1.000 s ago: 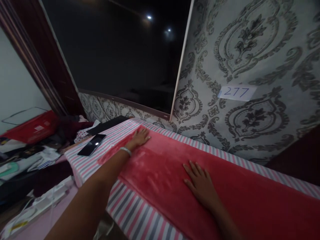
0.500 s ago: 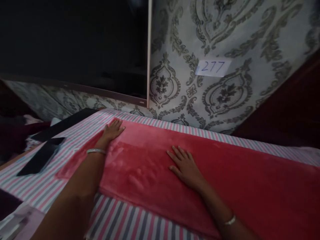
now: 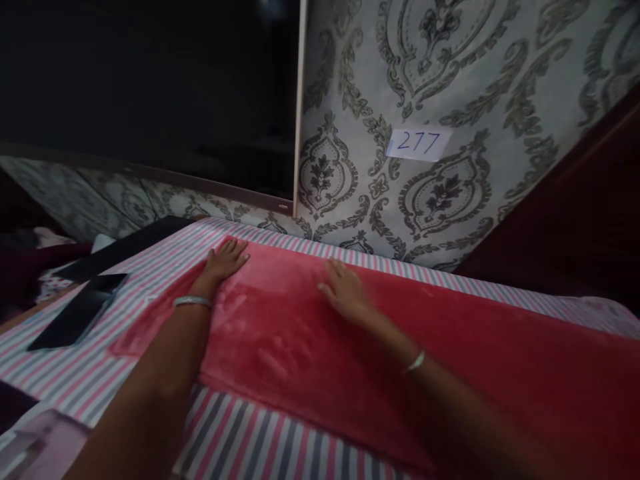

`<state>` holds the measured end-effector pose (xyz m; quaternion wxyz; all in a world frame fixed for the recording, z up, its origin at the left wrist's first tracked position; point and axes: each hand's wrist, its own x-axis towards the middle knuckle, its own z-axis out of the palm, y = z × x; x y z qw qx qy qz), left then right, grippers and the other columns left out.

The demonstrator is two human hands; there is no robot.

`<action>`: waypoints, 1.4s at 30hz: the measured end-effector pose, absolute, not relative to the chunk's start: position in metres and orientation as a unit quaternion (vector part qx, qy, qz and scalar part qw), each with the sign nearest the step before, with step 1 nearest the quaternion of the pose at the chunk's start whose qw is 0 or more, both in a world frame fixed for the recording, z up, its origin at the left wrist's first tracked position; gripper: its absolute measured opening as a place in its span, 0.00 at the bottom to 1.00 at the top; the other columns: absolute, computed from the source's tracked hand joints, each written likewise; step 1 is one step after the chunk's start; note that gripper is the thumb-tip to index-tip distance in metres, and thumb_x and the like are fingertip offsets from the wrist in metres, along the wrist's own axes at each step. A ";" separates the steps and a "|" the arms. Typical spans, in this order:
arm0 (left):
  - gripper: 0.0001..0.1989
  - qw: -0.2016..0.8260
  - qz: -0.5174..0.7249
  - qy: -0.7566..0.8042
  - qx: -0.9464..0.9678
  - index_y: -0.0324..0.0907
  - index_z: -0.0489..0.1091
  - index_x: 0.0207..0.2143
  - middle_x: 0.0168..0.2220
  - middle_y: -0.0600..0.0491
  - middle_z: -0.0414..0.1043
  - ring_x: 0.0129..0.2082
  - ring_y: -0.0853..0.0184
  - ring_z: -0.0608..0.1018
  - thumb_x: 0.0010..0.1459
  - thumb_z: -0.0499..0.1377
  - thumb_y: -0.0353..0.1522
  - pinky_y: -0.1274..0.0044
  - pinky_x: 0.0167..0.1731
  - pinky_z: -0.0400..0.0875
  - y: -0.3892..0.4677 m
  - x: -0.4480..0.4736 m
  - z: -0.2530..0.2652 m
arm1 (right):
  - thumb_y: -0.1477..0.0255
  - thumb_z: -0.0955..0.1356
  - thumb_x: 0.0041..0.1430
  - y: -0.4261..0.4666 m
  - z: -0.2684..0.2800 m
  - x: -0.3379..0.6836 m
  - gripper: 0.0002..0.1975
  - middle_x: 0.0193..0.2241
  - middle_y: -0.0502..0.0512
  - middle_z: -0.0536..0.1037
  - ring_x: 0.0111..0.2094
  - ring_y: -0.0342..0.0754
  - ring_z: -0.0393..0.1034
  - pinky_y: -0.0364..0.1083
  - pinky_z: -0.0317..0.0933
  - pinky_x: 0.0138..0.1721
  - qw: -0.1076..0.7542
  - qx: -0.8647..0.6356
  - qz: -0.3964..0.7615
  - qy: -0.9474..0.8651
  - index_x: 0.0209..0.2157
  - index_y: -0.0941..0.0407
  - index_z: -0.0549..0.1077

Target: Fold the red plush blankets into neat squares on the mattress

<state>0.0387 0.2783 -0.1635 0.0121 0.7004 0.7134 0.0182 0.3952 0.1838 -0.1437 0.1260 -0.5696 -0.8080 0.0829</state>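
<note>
With the red plush cloth [image 3: 280, 333] lying along the far edge of the striped worktop [image 3: 255, 433], smoothing it well likely means the open left hand [image 3: 225, 262] anchoring it near the far left corner while the open right hand [image 3: 346, 290] sweeps flat away.

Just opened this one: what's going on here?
Someone's bare left hand rests on the far left corner of a soft red plush cloth spread over a pink, grey and white striped fabric cover. The bare right hand, blurred, is near the cloth's far edge, touching or just above it. A flat black phone lies on the cover, left of the cloth.
</note>
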 end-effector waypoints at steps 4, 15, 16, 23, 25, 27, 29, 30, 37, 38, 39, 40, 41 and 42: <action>0.32 -0.004 0.004 0.712 0.702 0.50 0.44 0.75 0.76 0.45 0.41 0.75 0.55 0.48 0.72 0.40 0.45 0.48 0.67 0.52 0.275 0.039 -0.161 | 0.58 0.61 0.72 0.202 -0.140 0.290 0.34 0.75 0.62 0.46 0.75 0.57 0.38 0.62 0.39 0.72 0.142 -0.519 0.116 -0.835 0.73 0.57 0.53; 0.32 0.018 -0.005 0.714 0.699 0.53 0.46 0.74 0.77 0.47 0.37 0.76 0.55 0.45 0.72 0.39 0.47 0.47 0.68 0.47 0.281 0.036 -0.163 | 0.54 0.58 0.75 0.226 -0.164 0.253 0.32 0.72 0.62 0.55 0.74 0.60 0.42 0.67 0.35 0.70 0.177 -0.516 0.138 -0.827 0.70 0.58 0.59; 0.32 0.020 -0.008 0.716 0.698 0.52 0.46 0.74 0.77 0.47 0.37 0.76 0.55 0.44 0.72 0.39 0.47 0.47 0.68 0.47 0.281 0.037 -0.163 | 0.54 0.57 0.74 0.225 -0.165 0.259 0.32 0.73 0.61 0.54 0.74 0.60 0.42 0.67 0.34 0.70 0.172 -0.528 0.136 -0.821 0.70 0.58 0.59; 0.32 0.020 -0.006 0.713 0.701 0.50 0.45 0.74 0.77 0.49 0.36 0.76 0.54 0.43 0.72 0.39 0.46 0.47 0.68 0.46 0.281 0.037 -0.158 | 0.54 0.56 0.74 0.203 -0.172 0.343 0.32 0.74 0.57 0.48 0.75 0.58 0.38 0.66 0.34 0.71 0.123 -0.630 0.092 -0.761 0.72 0.54 0.56; 0.32 0.018 -0.003 0.712 0.702 0.49 0.46 0.74 0.77 0.48 0.37 0.76 0.53 0.44 0.72 0.39 0.46 0.47 0.68 0.46 0.280 0.038 -0.156 | 0.54 0.55 0.74 0.189 -0.174 0.372 0.32 0.75 0.56 0.47 0.75 0.57 0.37 0.66 0.35 0.71 0.102 -0.655 0.079 -0.744 0.73 0.53 0.55; 0.32 0.013 -0.005 0.713 0.701 0.48 0.46 0.74 0.77 0.46 0.38 0.76 0.54 0.45 0.72 0.40 0.44 0.47 0.68 0.48 0.278 0.040 -0.155 | 0.54 0.55 0.74 0.174 -0.174 0.398 0.32 0.75 0.56 0.46 0.75 0.58 0.38 0.66 0.35 0.71 0.082 -0.675 0.070 -0.730 0.73 0.53 0.54; 0.31 0.002 -0.003 0.712 0.702 0.48 0.47 0.74 0.76 0.44 0.40 0.75 0.54 0.47 0.72 0.40 0.43 0.46 0.67 0.49 0.275 0.043 -0.154 | 0.55 0.55 0.74 0.159 -0.172 0.421 0.32 0.75 0.55 0.47 0.75 0.58 0.39 0.65 0.36 0.71 0.060 -0.688 0.060 -0.721 0.73 0.52 0.53; 0.31 -0.005 -0.001 0.713 0.702 0.47 0.48 0.74 0.76 0.43 0.42 0.75 0.54 0.48 0.72 0.41 0.43 0.46 0.67 0.50 0.274 0.045 -0.153 | 0.55 0.55 0.74 0.152 -0.172 0.433 0.31 0.75 0.55 0.47 0.74 0.58 0.40 0.66 0.36 0.71 0.048 -0.693 0.055 -0.717 0.73 0.51 0.53; 0.30 -0.035 0.015 0.735 0.677 0.39 0.57 0.71 0.71 0.36 0.57 0.71 0.48 0.60 0.70 0.42 0.40 0.42 0.65 0.51 0.262 0.072 -0.130 | 0.59 0.55 0.74 0.117 -0.165 0.525 0.29 0.74 0.57 0.49 0.74 0.58 0.43 0.66 0.42 0.70 0.020 -0.742 0.028 -0.669 0.73 0.50 0.54; 0.30 -0.045 0.036 0.735 0.676 0.37 0.58 0.70 0.69 0.34 0.60 0.70 0.47 0.62 0.70 0.42 0.39 0.43 0.65 0.52 0.259 0.087 -0.126 | 0.60 0.55 0.75 0.115 -0.165 0.539 0.29 0.74 0.57 0.49 0.74 0.58 0.43 0.65 0.43 0.70 0.030 -0.753 0.022 -0.657 0.73 0.50 0.54; 0.30 -0.055 0.063 0.727 0.681 0.35 0.58 0.69 0.68 0.33 0.62 0.69 0.47 0.63 0.70 0.42 0.38 0.45 0.65 0.53 0.254 0.107 -0.122 | 0.60 0.54 0.75 0.113 -0.166 0.553 0.29 0.74 0.58 0.50 0.74 0.57 0.44 0.64 0.45 0.69 0.041 -0.765 0.016 -0.643 0.73 0.51 0.55; 0.30 -0.058 0.087 0.708 0.698 0.35 0.59 0.69 0.67 0.33 0.62 0.69 0.48 0.63 0.70 0.42 0.38 0.48 0.67 0.52 0.247 0.133 -0.118 | 0.61 0.53 0.75 0.112 -0.168 0.565 0.29 0.74 0.59 0.52 0.73 0.57 0.46 0.63 0.46 0.69 0.052 -0.775 0.011 -0.630 0.72 0.52 0.56; 0.30 -0.040 0.099 0.670 0.734 0.36 0.59 0.69 0.69 0.35 0.61 0.69 0.49 0.63 0.71 0.42 0.39 0.51 0.67 0.53 0.238 0.162 -0.116 | 0.61 0.53 0.74 0.111 -0.171 0.576 0.29 0.73 0.60 0.54 0.73 0.57 0.47 0.62 0.47 0.69 0.062 -0.785 0.007 -0.616 0.72 0.53 0.57; 0.30 -0.020 0.106 0.628 0.771 0.36 0.59 0.69 0.70 0.36 0.59 0.70 0.51 0.62 0.71 0.43 0.40 0.55 0.68 0.54 0.226 0.196 -0.115 | 0.61 0.52 0.74 0.109 -0.175 0.585 0.29 0.72 0.61 0.55 0.72 0.58 0.48 0.61 0.49 0.68 0.071 -0.795 0.005 -0.603 0.71 0.54 0.58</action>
